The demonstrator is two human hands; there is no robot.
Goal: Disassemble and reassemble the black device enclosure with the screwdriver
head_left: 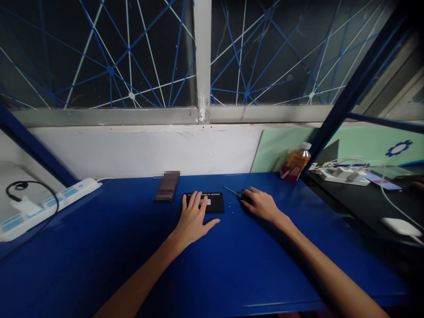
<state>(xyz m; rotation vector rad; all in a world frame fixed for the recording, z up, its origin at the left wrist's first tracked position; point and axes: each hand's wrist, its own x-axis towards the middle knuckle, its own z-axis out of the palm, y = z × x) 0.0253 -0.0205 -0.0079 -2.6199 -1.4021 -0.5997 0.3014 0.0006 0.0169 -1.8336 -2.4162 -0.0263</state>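
A flat black rectangular case, shaped like a video cassette with a pale label, lies on the blue table. My left hand rests over its left part, fingers stretched out and thumb spread to the side. To the right, my right hand is closed round the dark and green handle of a screwdriver. The thin shaft points left and away, toward the case's far right corner. Several tiny shiny bits, perhaps screws, lie between the case and my right hand.
A phone lies left of the case. At the left edge stands a white power strip with a black cable. A drink bottle stands at the back right. Beyond the blue frame are another power strip and white cables.
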